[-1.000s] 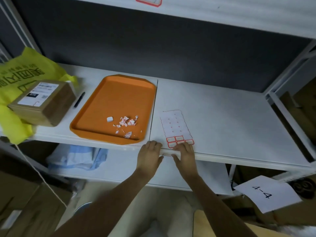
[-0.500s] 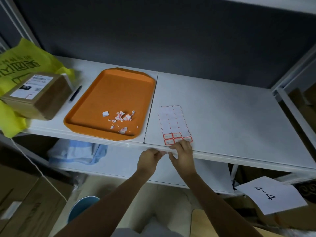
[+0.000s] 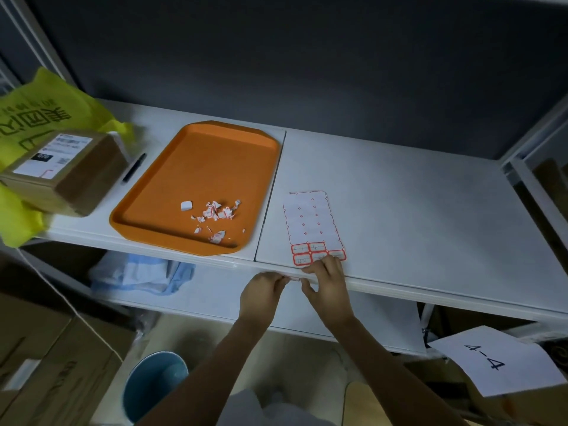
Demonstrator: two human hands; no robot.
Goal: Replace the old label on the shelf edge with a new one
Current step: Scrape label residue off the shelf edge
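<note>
- Bin (image 3: 156, 382): nearest item, on the floor below my forearms; no part in this step.
- Left hand (image 3: 262, 292): raised to the shelf edge (image 3: 430, 298) from below, wrist straight. Its fingers (image 3: 281, 279) are curled, with the tips bunched against the left end of the label (image 3: 293, 278). I cannot tell whether they pinch that end or only press it.
- Right hand (image 3: 327, 285): just beside the left hand, at the other end of the label. Its fingers (image 3: 325, 265) lie fairly straight and close together over the lip of the shelf, and the thumb sits against the front face below.
- Label: a small pale strip on the front face of the shelf edge, between my two hands and mostly hidden by them. Its print cannot be read.
- Step in hand, as I judge it: the old label looks to be off and the new one is being seated on the edge.
- Next move, as I judge it: firm, even rubbing from the middle outward, keeping the strip level with the edge and its corners down.
- Sheet (image 3: 310, 222): flat on the shelf top, its near end touching my right fingertips. Only the red-bordered labels in its nearest rows remain.
- Tray (image 3: 196, 167): left of the sheet, holding torn scraps (image 3: 215, 213) in white and red, probably the old label.
- Pen (image 3: 133, 167) and box (image 3: 61, 170): farther left, well apart from the work.
</note>
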